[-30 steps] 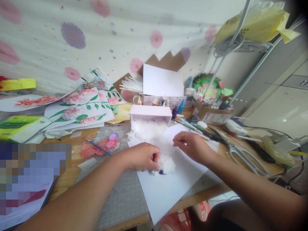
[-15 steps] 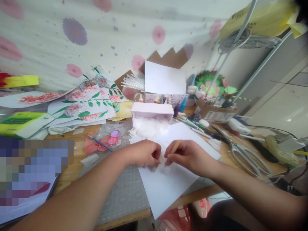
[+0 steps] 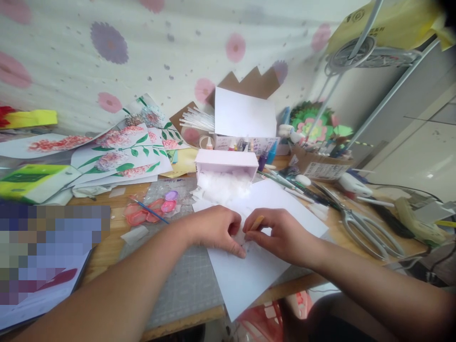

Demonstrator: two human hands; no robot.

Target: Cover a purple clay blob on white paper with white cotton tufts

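Note:
My right hand [image 3: 281, 232] pinches a slim wooden stick [image 3: 257, 223], its lower end close above a white sheet of paper [image 3: 245, 285]. Beside it, my left hand [image 3: 217, 230] rests on the sheet with the thumb stretched out flat and the fingers curled apart from it. A few small faint marks lie on the paper between the hands, too small to name. Just behind them, a small white box [image 3: 226, 159] lies on its side, with white fluffy material [image 3: 224, 187] spilling from its open front under bright light.
A grey cutting mat [image 3: 178, 289] lies under the paper. Large scissors [image 3: 370, 232] and brushes are at right. Pink and purple plastic pieces [image 3: 142, 211] with a blue brush lie left, near a tablet [image 3: 53, 266]. Flower paintings [image 3: 121, 154] and a pen-filled cardboard box [image 3: 320, 166] stand behind.
My left thumb has moved away from the curled fingers and down onto the paper. My right hand keeps the stick, now tilted a little lower.

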